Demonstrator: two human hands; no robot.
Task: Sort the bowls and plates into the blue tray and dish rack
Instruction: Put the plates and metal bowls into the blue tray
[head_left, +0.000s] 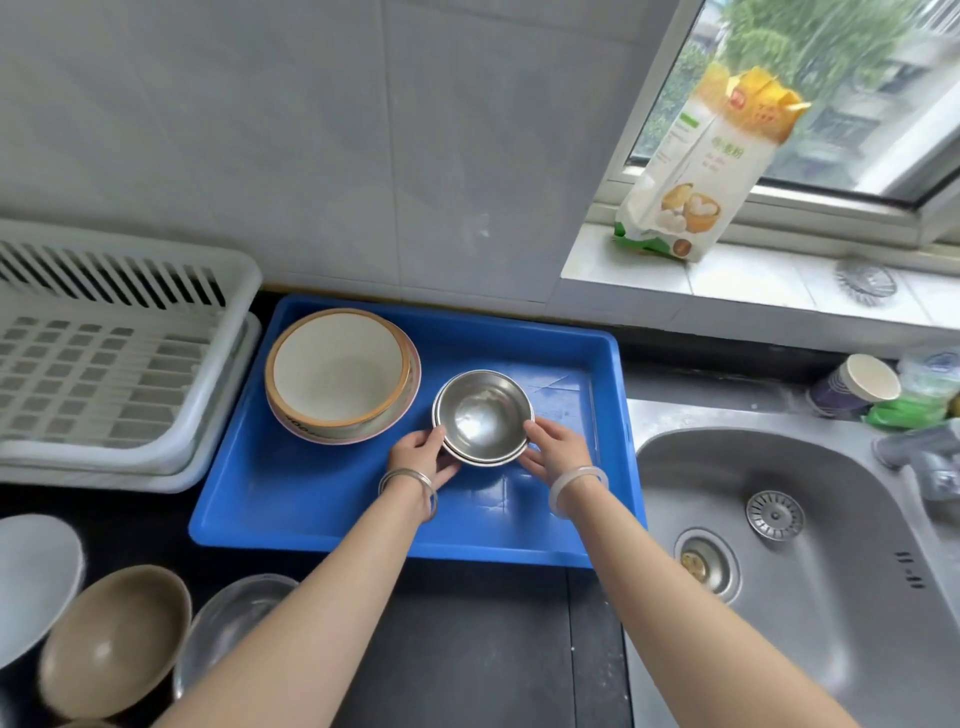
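Steel first, from the head view: a nested stack of small round stainless-steel bowls (483, 415) sits over the middle of the shallow blue plastic tray (260, 499), and both hands are on it. The left hand (421, 457) cups the near-left side, thumb on the rim and fingers curled under. The right hand (556, 452) mirrors it on the near-right side, thumb on the rim, fingers wrapped round the bowl wall. Whether the stack rests on the tray floor or hangs just above it, I cannot tell.

Just left of it in the tray's far-left corner there's a wide cream bowl with an orange rim (337, 369), sitting on a pale pink plate (402, 410). So the tray side is under way, by my reading.

Look at the white slatted plastic dish rack (104, 364), beside the tray on the left: no dishes show in it.

Down at the near-left on the dark counter wait a brown round bowl (114, 639), a clear glass bowl (234, 618) and a pale grey dish (31, 582) cut off by the frame edge. I'd call this an early stage, roughly half the dishes unsorted.
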